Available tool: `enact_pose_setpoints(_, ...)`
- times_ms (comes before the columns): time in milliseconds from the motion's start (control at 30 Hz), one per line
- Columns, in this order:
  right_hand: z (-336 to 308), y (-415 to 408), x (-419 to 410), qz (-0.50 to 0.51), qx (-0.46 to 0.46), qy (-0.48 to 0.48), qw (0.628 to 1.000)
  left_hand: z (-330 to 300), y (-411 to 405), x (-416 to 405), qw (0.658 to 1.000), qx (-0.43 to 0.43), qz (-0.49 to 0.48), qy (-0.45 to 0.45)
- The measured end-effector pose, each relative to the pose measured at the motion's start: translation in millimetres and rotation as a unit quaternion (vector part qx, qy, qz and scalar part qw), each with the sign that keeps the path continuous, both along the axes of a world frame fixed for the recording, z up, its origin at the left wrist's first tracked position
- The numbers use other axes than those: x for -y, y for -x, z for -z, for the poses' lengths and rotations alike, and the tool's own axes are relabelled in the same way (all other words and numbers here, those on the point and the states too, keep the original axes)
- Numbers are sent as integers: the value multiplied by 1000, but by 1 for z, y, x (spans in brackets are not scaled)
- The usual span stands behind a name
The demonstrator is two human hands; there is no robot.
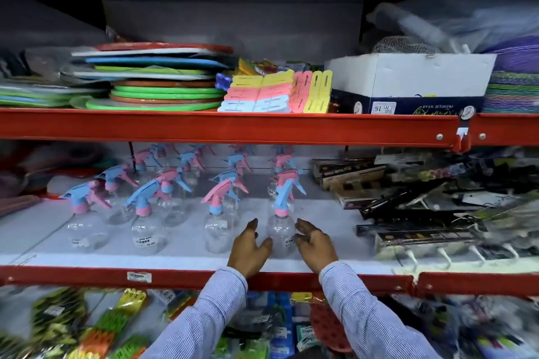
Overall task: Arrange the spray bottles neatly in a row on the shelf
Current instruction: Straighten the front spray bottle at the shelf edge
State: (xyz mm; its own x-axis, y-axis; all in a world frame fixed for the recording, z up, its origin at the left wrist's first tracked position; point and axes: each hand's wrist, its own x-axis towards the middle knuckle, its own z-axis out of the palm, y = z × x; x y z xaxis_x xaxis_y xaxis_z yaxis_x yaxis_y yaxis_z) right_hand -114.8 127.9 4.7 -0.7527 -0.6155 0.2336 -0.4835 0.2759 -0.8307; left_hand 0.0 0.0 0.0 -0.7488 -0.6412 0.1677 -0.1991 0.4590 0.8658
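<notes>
Several clear spray bottles with pink and blue trigger heads stand in rows on the white middle shelf [180,259]. The front right bottle [280,227] stands upright between my two hands. My left hand [250,245] is just left of its base, fingers spread, thumb close to the bottle. On the bottle's other side is my right hand [313,242], fingers apart and curled toward it. Neither hand clearly grips it. Another front bottle [217,227] stands just left of my left hand, and two more [147,230] [84,227] are further left.
Black packaged items [431,213] crowd the right part of the shelf. The red beam of the upper shelf [233,127] hangs low over the bottle heads; plates, coloured clips and a white box [408,81] lie above. Packaged goods fill the lower shelf.
</notes>
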Motion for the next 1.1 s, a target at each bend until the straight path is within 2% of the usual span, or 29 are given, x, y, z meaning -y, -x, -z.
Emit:
enact_pose_setpoints(67,0,-1,1,-9,-13,-11,1000,-3,2,0,1000,7,18,-6)
enact_pose_setpoints(233,3,-1,-3,-19,-2,-13,1000,-1,-5,-5,998,-9,26,58)
enact_pose_setpoints(567,14,-16,-23,-32,32,23,999,3,-26,-18,998,-13,28,61)
enact_pose_setpoints(900,14,-30,-33,-18,34,16,999,1,-38,-27,998,0,23,56)
enact_pose_setpoints(967,15,-37,-38,-5,1,11,1000,0,-44,-29,997,-5,13,75)
enact_pose_setpoints(1100,19,-63,-49,38,-189,57,980,6,-69,-31,980,-51,-28,191)
